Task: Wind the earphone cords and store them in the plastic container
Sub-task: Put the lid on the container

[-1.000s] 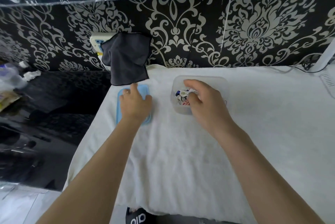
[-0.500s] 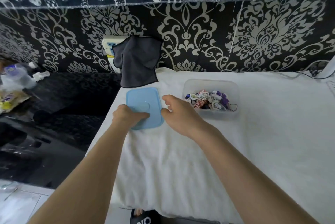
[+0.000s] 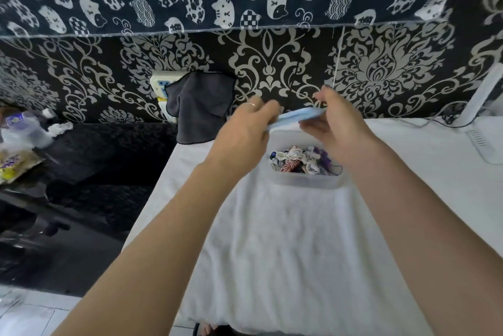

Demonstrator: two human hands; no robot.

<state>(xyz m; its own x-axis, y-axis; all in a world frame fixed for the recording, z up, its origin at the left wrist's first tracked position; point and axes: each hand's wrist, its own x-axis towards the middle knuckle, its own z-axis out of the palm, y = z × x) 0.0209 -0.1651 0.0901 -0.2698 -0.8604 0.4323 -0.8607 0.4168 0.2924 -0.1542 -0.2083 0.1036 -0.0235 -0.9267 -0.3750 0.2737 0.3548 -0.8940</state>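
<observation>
A clear plastic container stands on the white towel, holding several wound earphone cords in white, red and purple. The light blue lid hangs in the air just above the container's far side, nearly edge-on. My left hand grips the lid's left end and my right hand grips its right end. Part of the container's back rim is hidden behind my hands and the lid.
A dark grey cloth hangs over a white power strip against the patterned wall. A plastic bottle and packets lie on the dark surface at left. A white device and cable sit at right.
The blue lid lay flat on the towel left of the container; both hands have lifted it and carried it right, over the container. My right hand left the cords earlier.
</observation>
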